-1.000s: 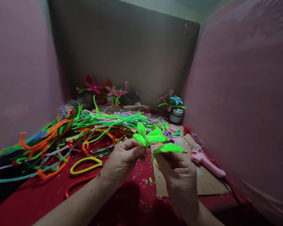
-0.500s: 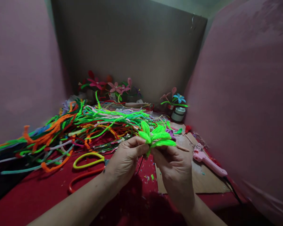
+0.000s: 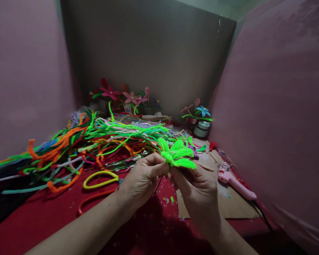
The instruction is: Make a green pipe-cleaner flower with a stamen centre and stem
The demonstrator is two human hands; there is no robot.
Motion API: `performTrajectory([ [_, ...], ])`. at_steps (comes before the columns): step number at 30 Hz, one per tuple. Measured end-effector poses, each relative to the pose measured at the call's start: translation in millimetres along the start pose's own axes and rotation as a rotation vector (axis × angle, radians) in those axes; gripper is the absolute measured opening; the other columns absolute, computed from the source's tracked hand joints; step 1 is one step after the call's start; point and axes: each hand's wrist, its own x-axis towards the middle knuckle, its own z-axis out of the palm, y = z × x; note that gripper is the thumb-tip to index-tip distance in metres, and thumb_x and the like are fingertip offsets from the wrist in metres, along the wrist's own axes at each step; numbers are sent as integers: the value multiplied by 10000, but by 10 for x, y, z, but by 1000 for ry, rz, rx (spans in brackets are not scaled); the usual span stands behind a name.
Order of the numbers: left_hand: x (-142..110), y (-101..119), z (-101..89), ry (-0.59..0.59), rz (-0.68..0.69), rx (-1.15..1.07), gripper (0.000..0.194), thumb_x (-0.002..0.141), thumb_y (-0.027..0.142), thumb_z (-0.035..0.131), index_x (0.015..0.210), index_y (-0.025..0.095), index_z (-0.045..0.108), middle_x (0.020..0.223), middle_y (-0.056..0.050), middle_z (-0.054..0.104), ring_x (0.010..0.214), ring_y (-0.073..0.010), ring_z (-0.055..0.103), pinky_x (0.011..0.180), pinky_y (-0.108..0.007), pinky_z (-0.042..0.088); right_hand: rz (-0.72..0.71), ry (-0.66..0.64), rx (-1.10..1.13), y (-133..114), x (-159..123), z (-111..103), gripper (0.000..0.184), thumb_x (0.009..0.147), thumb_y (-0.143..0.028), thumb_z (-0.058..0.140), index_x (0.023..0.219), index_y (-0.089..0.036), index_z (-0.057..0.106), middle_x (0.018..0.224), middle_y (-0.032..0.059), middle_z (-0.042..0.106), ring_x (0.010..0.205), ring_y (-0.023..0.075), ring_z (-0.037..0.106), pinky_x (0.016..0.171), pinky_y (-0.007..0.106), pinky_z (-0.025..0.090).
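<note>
A bright green pipe-cleaner flower (image 3: 179,153) with several fuzzy petals is held up between both hands, over the red tabletop (image 3: 159,216). My left hand (image 3: 146,177) pinches it at the base from the left, thumb against forefinger. From the right, my right hand (image 3: 196,186) grips the underside of the same flower, its fingertips partly hidden beneath the petals. A thin dark stem slants down below my left fingers. Scissors (image 3: 99,180) with one yellow and one red handle loop lie by my left wrist, their blades hidden behind the hand.
A big tangle of coloured pipe cleaners (image 3: 69,141) spreads over the left and middle. At right, a pink glue gun (image 3: 236,184) rests on a cardboard sheet (image 3: 244,209), its cord trailing forward. Finished potted flowers (image 3: 131,97) and a small grey jar (image 3: 201,129) stand along the back wall.
The green flower has tipped slightly, its petals turning a little as my fingers shift at its base. Both hands keep their hold, and the view has moved very slightly.
</note>
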Motion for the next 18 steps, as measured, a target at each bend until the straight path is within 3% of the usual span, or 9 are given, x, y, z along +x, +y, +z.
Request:
performTrajectory([
  [5, -7, 1, 15, -67, -9, 17, 112, 673, 124, 684, 596, 160, 611, 578, 12, 591, 543, -113, 546, 625, -251, 434, 16, -20, 41, -40, 30, -6, 63, 791, -193, 596, 797, -227, 648, 630, -29, 561, 555, 94, 489, 547, 242, 435],
  [9, 5, -9, -16, -3, -4, 26, 120, 618, 124, 734, 592, 151, 620, 593, 22, 582, 598, -93, 526, 659, -215, 413, -36, -29, 24, -45, 49, -9, 116, 790, -161, 593, 850, -240, 654, 703, -19, 585, 628, 106, 520, 609, 258, 456],
  [15, 18, -5, -56, 24, -6, 77, 131, 610, 136, 744, 571, 140, 619, 561, 27, 552, 578, -84, 480, 639, -212, 388, -246, -71, -146, -83, 114, -45, 141, 789, -99, 568, 789, -214, 651, 724, 4, 598, 702, 134, 545, 676, 288, 456],
  [18, 7, 6, -44, 58, -6, 95, 132, 573, 144, 766, 560, 133, 635, 565, 25, 558, 580, -78, 484, 636, -202, 386, -184, -70, -125, -74, 125, -48, 111, 785, -129, 577, 776, -208, 653, 719, 14, 595, 706, 146, 543, 681, 304, 458],
])
